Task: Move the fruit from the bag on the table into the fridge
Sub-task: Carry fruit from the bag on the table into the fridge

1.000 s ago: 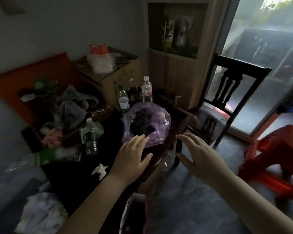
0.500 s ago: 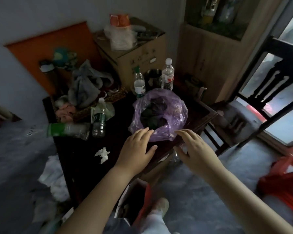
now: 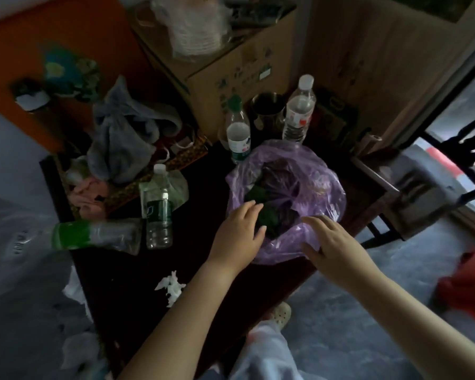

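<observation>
The fruit [image 3: 269,220] lies in the open bag [image 3: 322,185] just past the left hand [image 3: 239,237], with the right hand [image 3: 337,249] at the near rim, both flat and empty.

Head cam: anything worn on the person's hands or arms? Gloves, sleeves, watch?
The left hand and right hand are bare, no gloves. No sleeve shows anywhere up to the frame edge. No watch, bracelet or ring shows, though the light is dim.
</observation>
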